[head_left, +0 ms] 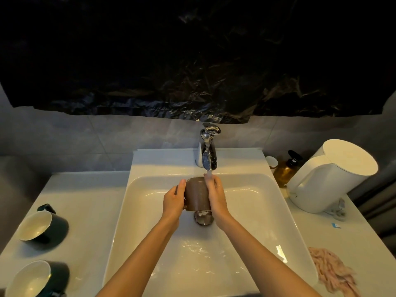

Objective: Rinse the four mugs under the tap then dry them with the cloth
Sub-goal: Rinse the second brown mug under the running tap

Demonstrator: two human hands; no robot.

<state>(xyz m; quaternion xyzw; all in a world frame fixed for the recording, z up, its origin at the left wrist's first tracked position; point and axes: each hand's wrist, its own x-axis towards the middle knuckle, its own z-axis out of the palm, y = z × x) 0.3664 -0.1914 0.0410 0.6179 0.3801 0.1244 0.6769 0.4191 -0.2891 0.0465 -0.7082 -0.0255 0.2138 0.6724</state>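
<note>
I hold a brown mug (196, 192) over the white sink (267, 211), just below the chrome tap (207, 154), whose water runs onto my right hand. My left hand (174, 199) grips the mug's left side with the thumb along its wall. My right hand (215, 195) wraps the right side, fingers up at the rim. Two dark green mugs with cream insides lie on their sides on the left counter, one (42, 225) farther back, one (39, 278) at the front edge. A pink cloth (333, 270) lies crumpled on the right counter.
A white kettle (330, 175) stands at the back right, with an amber pump bottle (286, 168) and a small white-lidded jar (271, 162) beside it. The drain (203, 217) sits under the mug. Black plastic sheeting (192, 61) covers the wall above.
</note>
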